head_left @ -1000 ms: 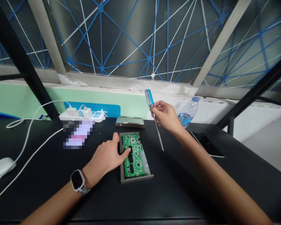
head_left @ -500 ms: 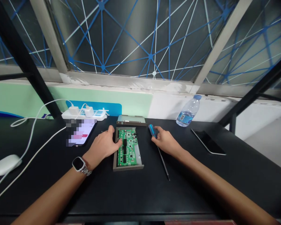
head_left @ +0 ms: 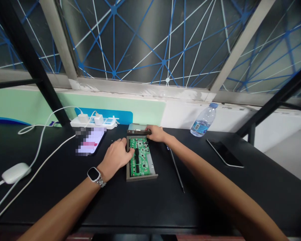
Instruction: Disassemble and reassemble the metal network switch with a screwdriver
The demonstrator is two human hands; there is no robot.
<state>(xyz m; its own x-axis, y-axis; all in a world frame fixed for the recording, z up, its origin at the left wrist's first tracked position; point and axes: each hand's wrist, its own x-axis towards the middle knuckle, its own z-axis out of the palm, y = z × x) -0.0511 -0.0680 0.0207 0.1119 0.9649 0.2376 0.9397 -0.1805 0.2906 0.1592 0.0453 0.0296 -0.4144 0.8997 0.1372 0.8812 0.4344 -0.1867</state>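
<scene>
A green circuit board [head_left: 143, 160] sits in a shallow grey metal case [head_left: 141, 178] on the black table. My left hand [head_left: 117, 155], with a watch at its wrist, grips the case's left side, thumb over the inner edge and fingers outside. Behind the case is a metal cover [head_left: 135, 132] with a dark front edge. My right hand [head_left: 156, 133] is closed around the cover's right end, its fingers partly behind it. A long-shafted screwdriver [head_left: 176, 167] lies to the right of the case; my right wrist hides most of its blue handle.
A lit phone [head_left: 91, 142] and a white power strip [head_left: 77, 124] with chargers lie to the left. White cables [head_left: 41, 137] run past a white adapter [head_left: 16, 172]. At the right are a tilted water bottle [head_left: 202, 121] and a dark phone-like slab [head_left: 224, 152]. The wall stands behind.
My right hand has let go of the screwdriver, moved left and back, and taken hold of the metal cover's right end. My left hand stays on the case.
</scene>
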